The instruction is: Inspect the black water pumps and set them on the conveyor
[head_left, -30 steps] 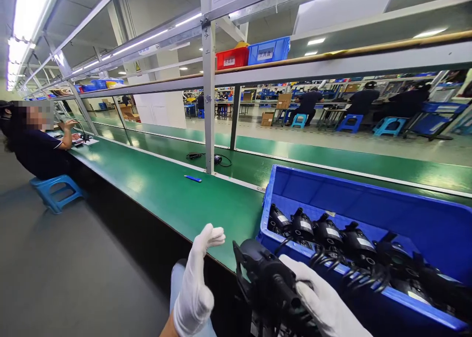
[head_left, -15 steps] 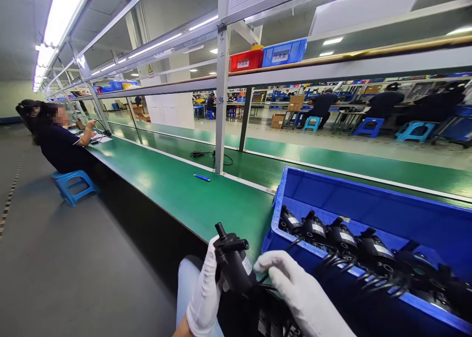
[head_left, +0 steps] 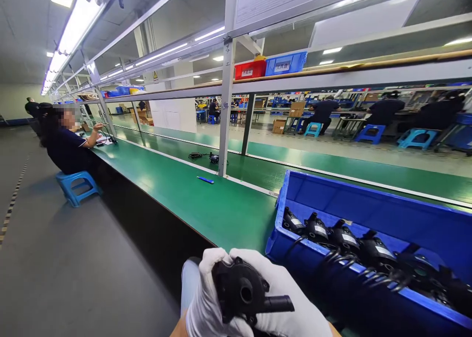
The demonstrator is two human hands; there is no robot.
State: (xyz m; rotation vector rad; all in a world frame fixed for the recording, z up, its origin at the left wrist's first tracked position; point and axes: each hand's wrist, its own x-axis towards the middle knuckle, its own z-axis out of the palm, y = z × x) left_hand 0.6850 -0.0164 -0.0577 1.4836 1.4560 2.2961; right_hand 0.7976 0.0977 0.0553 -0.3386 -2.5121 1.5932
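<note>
A small black pump is held between my two white-gloved hands, low in the middle of the view. Its round face with the central port points up toward me, and a side pipe sticks out to the right. My left hand wraps round its left side, thumb below. Around the upper and right side closes my right hand; the pump's body behind the face is hidden by the gloves. Similar pumps with white labels lie in a row in the blue bin to the right, their cables hanging over its rim.
A blue pen-like cutter lies on the green bench. Behind it stands a metal post, with a black cabled part near its foot. Red and blue boxes sit on the shelf. A co-worker sits at left.
The pump has been turned so that its ported face points up at me. My right hand has moved left from the cable area onto the pump; my left hand still holds it.
</note>
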